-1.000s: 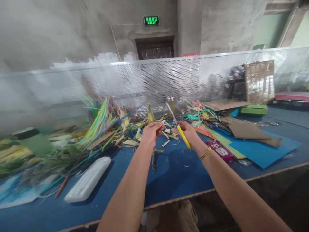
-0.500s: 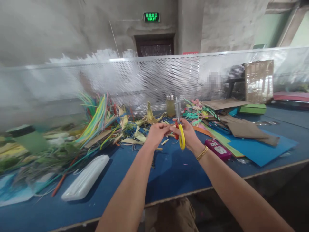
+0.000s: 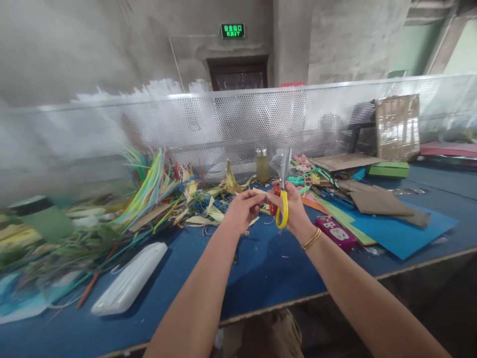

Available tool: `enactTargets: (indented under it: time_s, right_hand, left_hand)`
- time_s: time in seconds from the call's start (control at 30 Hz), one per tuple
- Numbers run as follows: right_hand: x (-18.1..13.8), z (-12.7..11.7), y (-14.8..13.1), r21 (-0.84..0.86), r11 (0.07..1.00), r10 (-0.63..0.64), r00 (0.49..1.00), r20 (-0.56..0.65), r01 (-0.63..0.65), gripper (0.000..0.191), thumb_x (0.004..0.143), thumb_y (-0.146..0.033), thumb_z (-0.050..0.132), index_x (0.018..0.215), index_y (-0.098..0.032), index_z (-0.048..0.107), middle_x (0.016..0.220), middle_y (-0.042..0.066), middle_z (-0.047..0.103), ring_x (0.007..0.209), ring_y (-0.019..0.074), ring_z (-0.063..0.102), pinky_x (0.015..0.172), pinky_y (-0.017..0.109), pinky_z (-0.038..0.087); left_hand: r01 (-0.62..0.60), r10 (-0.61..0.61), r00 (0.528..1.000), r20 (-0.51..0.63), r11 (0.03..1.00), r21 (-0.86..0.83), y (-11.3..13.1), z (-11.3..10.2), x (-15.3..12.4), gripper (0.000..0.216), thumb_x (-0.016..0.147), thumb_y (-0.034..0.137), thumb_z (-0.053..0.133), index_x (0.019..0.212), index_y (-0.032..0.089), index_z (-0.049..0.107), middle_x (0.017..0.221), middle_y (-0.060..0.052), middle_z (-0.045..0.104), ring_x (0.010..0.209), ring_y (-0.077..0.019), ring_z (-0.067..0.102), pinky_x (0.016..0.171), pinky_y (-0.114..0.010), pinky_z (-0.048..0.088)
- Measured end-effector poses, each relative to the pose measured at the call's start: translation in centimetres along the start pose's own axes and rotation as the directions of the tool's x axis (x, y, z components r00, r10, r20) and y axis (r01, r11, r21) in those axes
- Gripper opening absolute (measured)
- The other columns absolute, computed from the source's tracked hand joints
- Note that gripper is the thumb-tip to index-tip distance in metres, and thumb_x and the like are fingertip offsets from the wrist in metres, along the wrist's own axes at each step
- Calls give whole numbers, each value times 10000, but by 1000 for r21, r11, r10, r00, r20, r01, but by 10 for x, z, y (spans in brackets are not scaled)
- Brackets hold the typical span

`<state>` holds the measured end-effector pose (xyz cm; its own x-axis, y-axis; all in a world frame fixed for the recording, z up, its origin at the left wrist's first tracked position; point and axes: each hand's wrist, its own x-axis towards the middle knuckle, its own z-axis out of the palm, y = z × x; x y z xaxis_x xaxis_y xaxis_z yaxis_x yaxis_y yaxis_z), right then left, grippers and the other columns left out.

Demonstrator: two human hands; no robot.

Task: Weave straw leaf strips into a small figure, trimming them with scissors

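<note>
My right hand grips yellow-and-red handled scissors, blades pointing up and slightly right above the blue tabletop. My left hand is closed in a pinch on a small tan paper strip, held right beside the scissor handles. The two hands almost touch. A gold bracelet sits on my right wrist. Tan paper scraps lie on the table just behind my hands.
A heap of coloured strips fills the left. A white plastic case lies near left. A pink box, blue and green sheets, brown cardboard sit right. A small bottle stands before the perforated metal screen.
The scissors swung from pointing up-left to nearly upright, tilting slightly right, and rose a little. My left hand stayed close, pinching the strip beside the handles.
</note>
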<state>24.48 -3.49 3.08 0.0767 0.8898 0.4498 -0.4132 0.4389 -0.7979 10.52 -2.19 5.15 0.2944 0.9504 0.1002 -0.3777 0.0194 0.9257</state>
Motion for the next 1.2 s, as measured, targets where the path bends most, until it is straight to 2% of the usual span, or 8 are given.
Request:
enactTargets:
  time_s: [0.13, 0.3, 0.47, 0.63, 0.77, 0.93, 1.1, 1.2]
  right_hand:
    - [-1, 2, 0, 7, 1000, -21, 1000, -5, 21, 461, 611, -322, 790, 982, -264, 521, 738, -56, 568, 558, 82, 528, 475, 203, 441]
    - [-6, 11, -4, -48, 999, 24, 1000, -10, -25, 459, 614, -368, 777, 971, -265, 507, 735, -53, 554, 532, 82, 494, 473, 225, 429]
    - [-9, 16, -3, -56, 997, 55, 998, -8, -55, 455, 618, -396, 763, 951, -261, 485, 718, -55, 555, 498, 79, 470, 459, 234, 415]
    - [-9, 15, -2, -49, 995, 89, 995, 44, -87, 485, 601, -398, 782, 972, -258, 502, 716, -54, 572, 512, 83, 506, 465, 223, 421]
    - [-8, 7, -16, -247, 957, 174, 983, 67, -152, 498, 611, -433, 781, 1007, -227, 560, 598, -71, 510, 447, 72, 451, 402, 199, 350]
    - [-15, -22, -42, -579, 804, 255, 958, 133, -133, 496, 685, -479, 723, 1069, -180, 629, 698, -11, 595, 467, 75, 456, 401, 210, 335]
    - [-32, -45, -48, -841, 531, 119, 974, 195, 104, 463, 654, -440, 751, 1046, -199, 704, 820, 43, 692, 675, 174, 598, 610, 283, 466]
    - [-41, -46, -49, -912, 383, 70, 979, 189, 149, 475, 649, -402, 755, 1091, -235, 704, 938, 63, 719, 785, 233, 640, 687, 323, 488]
  left_hand:
    - [28, -31, 999, -20, 992, -125, -5, 4, 2, 221, 613, 196, 814, 732, 144, 636, 640, 22, 594, 547, -36, 522, 488, -140, 385]
    - [-98, 83, 993, -89, 980, -173, -7, 8, 1, 239, 611, 230, 819, 758, 164, 642, 746, 13, 638, 664, -70, 593, 613, -182, 463]
    - [-154, 143, 987, -73, 973, -170, -8, 14, -2, 227, 629, 261, 805, 772, 173, 652, 800, -9, 666, 703, -101, 611, 690, -243, 482]
    - [-190, 182, 979, -86, 978, -83, -4, 10, 0, 289, 576, 317, 832, 780, 162, 698, 723, -10, 665, 628, -101, 580, 639, -254, 459]
    - [-202, 212, 966, -148, 976, 76, 5, -6, 3, 307, 545, 304, 848, 793, 158, 740, 750, -40, 705, 685, -120, 604, 660, -250, 444]
    - [-132, 161, 976, -144, 973, 190, 14, -19, 3, 283, 578, 308, 828, 806, 156, 759, 721, -67, 708, 612, -113, 564, 564, -244, 385]
    - [-80, 109, 986, -129, 973, 217, 16, -19, 2, 199, 576, 257, 816, 742, 169, 752, 702, -74, 700, 609, -123, 562, 542, -240, 369]
    - [-83, 104, 991, -86, 971, 224, 16, -20, 2, 170, 582, 234, 806, 728, 167, 749, 732, -79, 702, 644, -139, 580, 572, -252, 387]
